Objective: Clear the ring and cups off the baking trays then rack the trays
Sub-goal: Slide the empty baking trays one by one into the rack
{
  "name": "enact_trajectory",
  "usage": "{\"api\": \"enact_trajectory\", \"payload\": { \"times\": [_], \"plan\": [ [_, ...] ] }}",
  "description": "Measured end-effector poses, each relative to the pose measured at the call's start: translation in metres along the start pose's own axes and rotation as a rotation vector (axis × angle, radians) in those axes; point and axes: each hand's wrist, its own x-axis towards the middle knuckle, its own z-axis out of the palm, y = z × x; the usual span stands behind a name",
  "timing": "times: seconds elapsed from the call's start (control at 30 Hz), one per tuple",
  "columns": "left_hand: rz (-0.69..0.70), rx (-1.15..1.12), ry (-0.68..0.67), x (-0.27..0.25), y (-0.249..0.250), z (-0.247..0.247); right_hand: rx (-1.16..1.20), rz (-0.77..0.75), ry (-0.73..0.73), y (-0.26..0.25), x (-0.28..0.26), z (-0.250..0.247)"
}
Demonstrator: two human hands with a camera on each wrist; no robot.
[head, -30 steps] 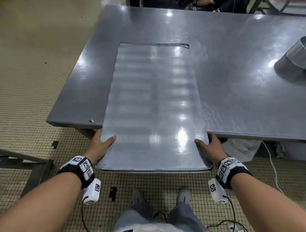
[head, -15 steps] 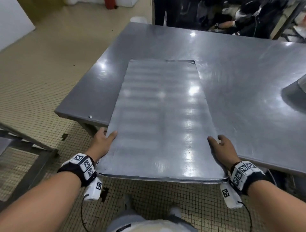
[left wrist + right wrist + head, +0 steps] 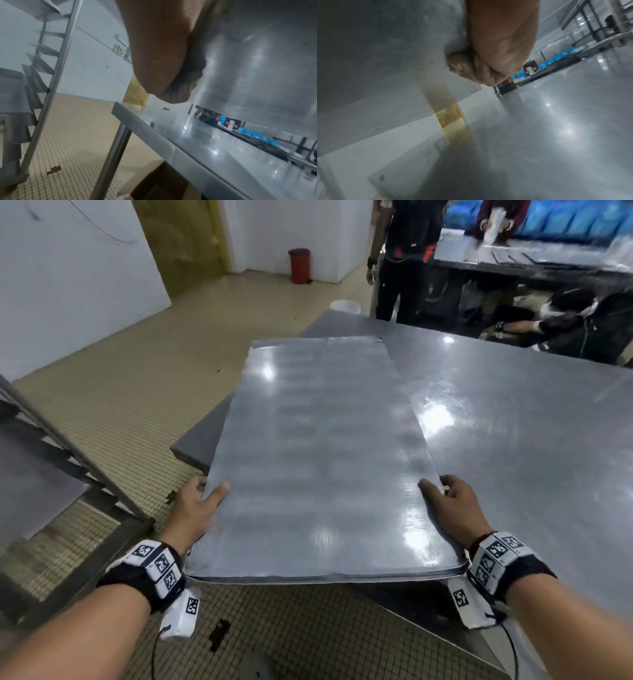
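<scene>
A tiled beige floor (image 3: 113, 392) and white walls are seen, with a yellowish door (image 3: 181, 237) at the far side. A stainless steel table (image 3: 520, 440) fills the right of the head view; its edge and one round leg (image 3: 111, 155) are seen from the left wrist. A metal tray rack (image 3: 51, 65) with angled runners stands to the left. The baking tray (image 3: 322, 460) is held raised above the table's near corner, tilted, its top bare. The left hand (image 3: 195, 508) grips its left edge, thumb on top, fingers curled beneath; the right hand (image 3: 452, 508) grips the right edge likewise. A red bin (image 3: 299, 265) stands by the far wall. Square coded markers are borne on both wristbands (image 3: 156, 563); no legible writing is made out, possibly owing to blur.
</scene>
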Motion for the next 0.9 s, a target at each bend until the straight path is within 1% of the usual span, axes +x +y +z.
{"api": "enact_trajectory", "payload": {
  "times": [0.2, 0.27, 0.4, 0.47, 0.57, 0.7, 0.83, 0.9],
  "plan": [
    [0.101, 0.047, 0.206, 0.031, 0.032, -0.080, 0.063, -0.126, -0.056, -0.084, 0.053, 0.062],
    [0.137, 0.038, 0.277, 0.043, 0.041, -0.109, 0.092, -0.190, -0.063, -0.113, 0.071, 0.084],
    [0.190, 0.007, 0.386, 0.059, 0.058, -0.167, 0.151, -0.319, -0.061, -0.174, 0.093, 0.115],
    [0.209, -0.007, 0.445, 0.057, 0.072, -0.187, 0.179, -0.358, -0.081, -0.200, 0.099, 0.126],
    [0.232, 0.005, 0.553, 0.047, 0.093, -0.208, 0.193, -0.444, -0.105, -0.233, 0.110, 0.135],
    [0.256, 0.036, 0.706, 0.013, 0.122, -0.223, 0.173, -0.572, -0.151, -0.278, 0.121, 0.137],
    [0.270, 0.041, 0.837, -0.033, 0.139, -0.238, 0.264, -0.677, -0.264, -0.318, 0.128, 0.140],
    [0.268, 0.048, 0.905, -0.060, 0.146, -0.240, 0.272, -0.720, -0.321, -0.335, 0.130, 0.144]
  ]
}}
